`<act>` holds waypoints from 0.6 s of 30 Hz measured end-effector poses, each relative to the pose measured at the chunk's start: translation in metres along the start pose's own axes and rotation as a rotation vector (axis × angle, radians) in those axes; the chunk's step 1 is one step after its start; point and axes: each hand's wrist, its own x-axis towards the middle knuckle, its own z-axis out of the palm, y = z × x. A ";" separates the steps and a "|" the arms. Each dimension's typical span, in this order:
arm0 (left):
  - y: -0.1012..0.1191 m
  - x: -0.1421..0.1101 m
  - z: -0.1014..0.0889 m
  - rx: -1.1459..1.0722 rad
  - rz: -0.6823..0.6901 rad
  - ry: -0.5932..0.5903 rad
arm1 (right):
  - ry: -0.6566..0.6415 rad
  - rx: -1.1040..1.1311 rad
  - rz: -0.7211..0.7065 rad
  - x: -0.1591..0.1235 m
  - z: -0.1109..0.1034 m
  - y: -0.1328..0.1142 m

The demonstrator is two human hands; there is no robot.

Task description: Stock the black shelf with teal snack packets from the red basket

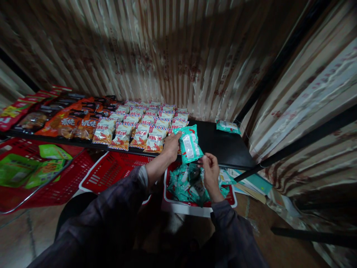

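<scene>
My left hand [172, 146] grips a teal snack bag [190, 144] by its left edge, holding it up at the shelf's front edge. The bag's pale label panel faces me. At the bag's lower right corner, my right hand [211, 172] is closed, its fingertips pinching that corner. Beneath both hands stands a red basket with a white rim [199, 211], filled with several similar teal bags [181, 182]. Another teal bag [228, 126] lies flat near the right end of the black shelf [232, 147].
Rows of white-and-orange snack bags [142, 134] cover the shelf's middle, with orange bags [68, 124] and red bags [21, 109] further left. Two more red baskets [117, 171] sit below, one with green packets [18, 169]. Black metal bars [295, 143] and striped curtains [178, 56] border the shelf.
</scene>
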 end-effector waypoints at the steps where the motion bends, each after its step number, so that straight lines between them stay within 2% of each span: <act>1: -0.001 -0.001 0.000 -0.001 0.004 0.000 | -0.018 0.053 0.061 0.001 0.001 0.001; 6: -0.003 -0.004 0.003 -0.019 0.022 -0.047 | -0.067 0.199 0.216 -0.001 0.006 -0.001; 12: -0.010 -0.006 0.002 -0.041 0.008 -0.077 | -0.038 0.214 0.247 0.000 0.006 -0.004; 18: -0.014 -0.003 -0.002 -0.054 -0.055 0.031 | 0.004 0.153 0.215 0.002 0.002 -0.001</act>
